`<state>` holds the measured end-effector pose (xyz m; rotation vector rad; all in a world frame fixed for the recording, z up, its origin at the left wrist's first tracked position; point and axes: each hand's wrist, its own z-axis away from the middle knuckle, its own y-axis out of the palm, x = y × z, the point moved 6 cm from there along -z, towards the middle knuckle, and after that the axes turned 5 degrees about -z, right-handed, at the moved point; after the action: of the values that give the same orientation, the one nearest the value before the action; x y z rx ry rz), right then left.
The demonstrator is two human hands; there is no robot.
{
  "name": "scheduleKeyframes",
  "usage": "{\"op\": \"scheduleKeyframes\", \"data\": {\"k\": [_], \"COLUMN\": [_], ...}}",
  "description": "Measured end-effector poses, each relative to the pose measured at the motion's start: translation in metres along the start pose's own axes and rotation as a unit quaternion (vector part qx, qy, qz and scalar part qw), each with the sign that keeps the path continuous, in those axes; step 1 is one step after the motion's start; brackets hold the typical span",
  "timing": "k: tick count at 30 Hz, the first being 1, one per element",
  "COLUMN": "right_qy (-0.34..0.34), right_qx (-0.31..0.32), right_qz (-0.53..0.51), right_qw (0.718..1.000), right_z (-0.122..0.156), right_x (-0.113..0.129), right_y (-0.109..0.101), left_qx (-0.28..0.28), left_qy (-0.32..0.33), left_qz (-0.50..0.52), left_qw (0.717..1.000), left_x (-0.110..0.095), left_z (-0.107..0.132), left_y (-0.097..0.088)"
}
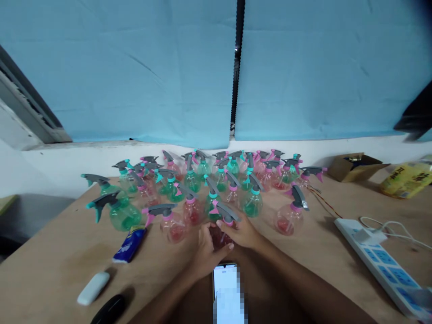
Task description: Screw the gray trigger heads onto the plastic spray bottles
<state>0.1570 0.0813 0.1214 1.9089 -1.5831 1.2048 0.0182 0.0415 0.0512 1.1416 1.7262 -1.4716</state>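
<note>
Both my hands are wrapped around one pink spray bottle (225, 213) with a grey and pink trigger head, near the middle of the table. My left hand (206, 252) grips its round body from the left side. From the right, my right hand (243, 234) closes on the same body, thumb near the neck. Most of the bottle's body is hidden by my fingers. Close by stand a pink spray bottle (192, 211) and a green spray bottle (252, 202). Just below my hands lies a lit phone (225, 281).
Several more pink and green spray bottles crowd the table's back. At left lie a blue packet (130, 244), a white case (93, 288) and a black object (108, 309). A power strip (381, 265), an open carton (354, 167) and a yellow package (408, 180) are at right.
</note>
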Motion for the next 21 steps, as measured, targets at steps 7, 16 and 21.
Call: {"op": "scheduleKeyframes", "data": {"k": [7,16,21], "right_qy": [0.019,0.047,0.084], "right_qx": [-0.029,0.098,0.147], "right_qz": [-0.032,-0.179,-0.209], "right_qw": [0.999,0.978,0.963], "right_z": [0.006,0.008,0.007], "right_x": [-0.02,-0.007,-0.007], "right_y": [0.003,0.01,0.013], "left_qx": [0.015,0.035,0.041], "left_qy": [0.055,0.008,-0.008], "left_qz": [-0.012,0.116,0.137], "left_qw": [0.998,0.993,0.99], "left_x": [-0.004,0.0,0.011], "left_z": [0.003,-0.013,-0.016], "left_y": [-0.001,-0.002,0.0]}}
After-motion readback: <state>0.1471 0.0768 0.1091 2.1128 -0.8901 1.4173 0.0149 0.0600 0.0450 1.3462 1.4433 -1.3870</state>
